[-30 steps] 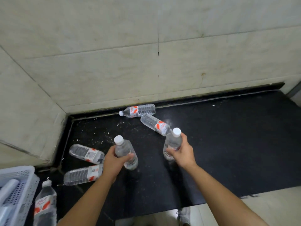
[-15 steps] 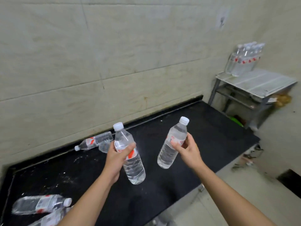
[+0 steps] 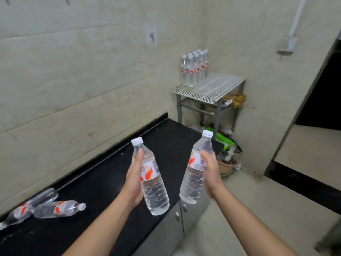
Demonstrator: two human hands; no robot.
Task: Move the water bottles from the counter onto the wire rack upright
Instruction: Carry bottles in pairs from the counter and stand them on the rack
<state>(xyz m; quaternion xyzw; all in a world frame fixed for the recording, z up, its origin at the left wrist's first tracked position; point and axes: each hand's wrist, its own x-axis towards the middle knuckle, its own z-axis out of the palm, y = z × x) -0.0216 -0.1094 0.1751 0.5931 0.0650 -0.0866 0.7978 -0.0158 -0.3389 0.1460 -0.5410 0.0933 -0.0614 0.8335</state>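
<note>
A hook hangs on the tiled wall.

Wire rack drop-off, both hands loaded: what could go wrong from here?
1. The upright bottles crowd the back corner of the wire rack; setting new ones close could topple them.
2. The rack top is open wire; a base may settle unevenly and tip.
3. The left hand grips one bottle, the right hand the other bottle; neither is free to steady a wobble.
</note>
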